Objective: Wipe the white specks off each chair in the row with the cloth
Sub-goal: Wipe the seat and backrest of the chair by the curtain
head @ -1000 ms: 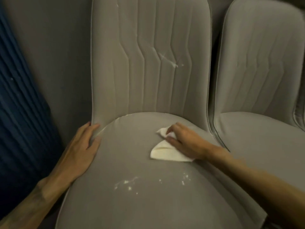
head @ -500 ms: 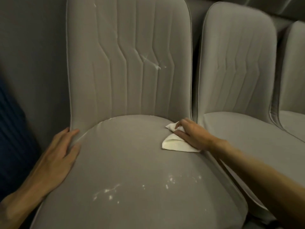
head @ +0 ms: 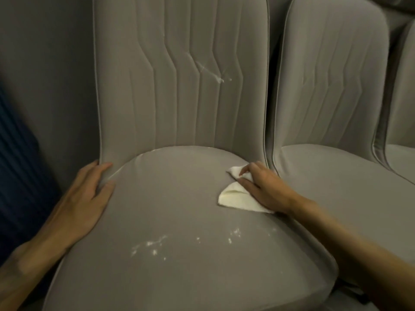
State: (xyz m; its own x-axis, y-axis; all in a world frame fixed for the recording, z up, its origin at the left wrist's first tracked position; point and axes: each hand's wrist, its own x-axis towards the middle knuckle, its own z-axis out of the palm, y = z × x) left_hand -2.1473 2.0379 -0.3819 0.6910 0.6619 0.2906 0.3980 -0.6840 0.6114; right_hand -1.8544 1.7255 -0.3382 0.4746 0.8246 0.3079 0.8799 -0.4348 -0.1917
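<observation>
The right grip [head: 262, 187] pinches the white cloth [head: 235, 199] and presses it down on the first chair's seat [head: 179, 198]. The left grip [head: 87, 191] lies flat and open on the seat's far edge. White specks [head: 152, 244] sit nearer the person than the right grip, and a white streak [head: 213, 74] is high above it. I think most wiping is left, and the next chair [head: 332, 86] too.

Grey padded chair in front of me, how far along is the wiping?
Done: the seat rear, around the folded white cloth, looks speck-free. In hand: the right hand holds that cloth there; the left hand rests on the seat edge. Left: white specks at the seat front, a white streak on the backrest, then the neighbouring grey chair.
</observation>
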